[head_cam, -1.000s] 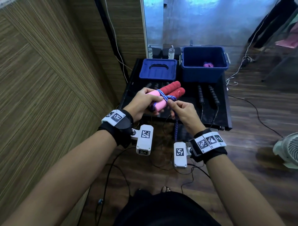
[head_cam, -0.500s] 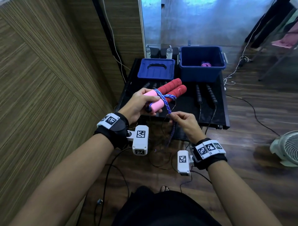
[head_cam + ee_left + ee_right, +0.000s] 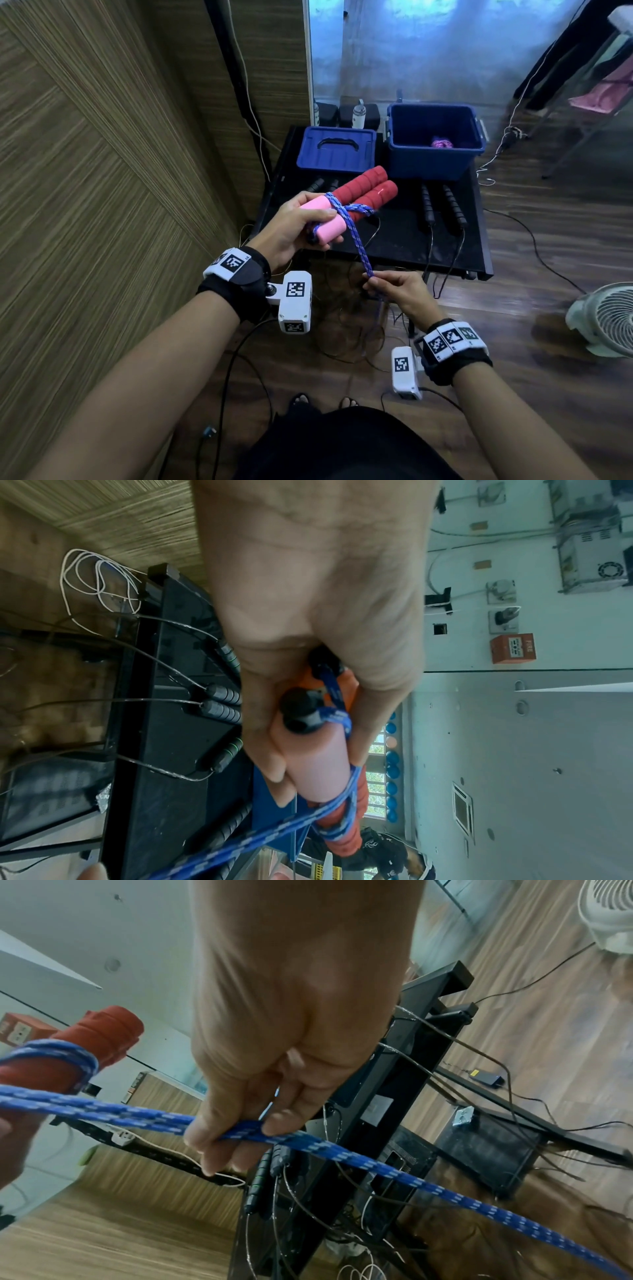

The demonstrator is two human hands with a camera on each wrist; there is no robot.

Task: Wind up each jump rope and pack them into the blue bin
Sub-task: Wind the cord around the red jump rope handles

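Note:
My left hand (image 3: 294, 228) grips the two red-and-pink foam handles (image 3: 363, 192) of a jump rope, held together above the black table's near edge. Its blue-and-white braided rope (image 3: 358, 240) is wrapped round the handles and runs taut, doubled, down to my right hand (image 3: 394, 287), which pinches it between thumb and fingers (image 3: 236, 1131). In the left wrist view the pink handle end (image 3: 322, 767) and its black cap sit in my fist. The open blue bin (image 3: 435, 140) stands at the table's far right with a pink rope bundle (image 3: 442, 143) inside.
A blue lid (image 3: 337, 149) lies left of the bin. Black-handled jump ropes (image 3: 442, 209) lie on the black table (image 3: 397, 236), their thin cables hanging over the front edge. A white fan (image 3: 606, 318) stands on the floor at right; a wooden wall runs along the left.
My right hand has drawn the blue rope from beside the handles down and toward me, pulling it taut. The left hand with the handles has hardly moved.

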